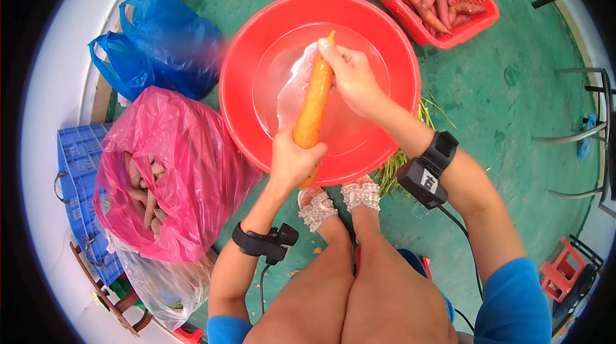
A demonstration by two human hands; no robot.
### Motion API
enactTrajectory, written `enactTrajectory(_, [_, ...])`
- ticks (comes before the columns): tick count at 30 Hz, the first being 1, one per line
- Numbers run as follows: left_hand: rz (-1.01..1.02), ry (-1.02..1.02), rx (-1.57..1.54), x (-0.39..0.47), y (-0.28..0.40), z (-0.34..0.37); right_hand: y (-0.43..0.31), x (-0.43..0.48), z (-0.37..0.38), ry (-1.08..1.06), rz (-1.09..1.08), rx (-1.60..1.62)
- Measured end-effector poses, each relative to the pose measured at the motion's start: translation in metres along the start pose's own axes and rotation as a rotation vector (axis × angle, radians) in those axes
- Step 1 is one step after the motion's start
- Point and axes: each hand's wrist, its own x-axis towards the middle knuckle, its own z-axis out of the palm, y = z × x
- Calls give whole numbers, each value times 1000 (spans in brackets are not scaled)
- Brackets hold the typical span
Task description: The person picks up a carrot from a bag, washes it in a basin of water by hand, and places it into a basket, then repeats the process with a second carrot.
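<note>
A long orange carrot [314, 106] slants over a round red plastic basin [240, 74]. My left hand [292, 157] is wrapped around its thick lower end, above the basin's near rim. My right hand [355, 77] grips the narrower end, thumb lying along the top just below the stem tip. The fingers beneath the carrot are partly hidden. The carrot's surface looks wet and shiny. Shallow water [291, 98] reflects light at the bottom of the basin.
A red plastic basket [450, 42] of sweet potatoes [428, 0] and carrots stands at far right. Blue plastic bags [178, 46], a pink bag [192, 190] of brownish roots and a blue crate [79, 161] line the left. Green stalks [392, 171] lie beside the basin.
</note>
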Motion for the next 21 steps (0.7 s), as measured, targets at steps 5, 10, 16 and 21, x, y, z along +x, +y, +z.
enactTrajectory(5, [5, 73, 53, -1, -5, 0, -3, 6, 15, 158, 118, -75])
enactTrajectory(10, [-12, 135, 202, 4, -16, -12, 12, 9, 7, -3, 89, -256])
enactTrajectory(16, [-146, 53, 59, -3, -11, -10, 18, 9, -1, -110, 117, -148])
enactTrajectory(21, [-68, 32, 147, 0, -15, -22, 8, 5, -5, -237, 186, -80])
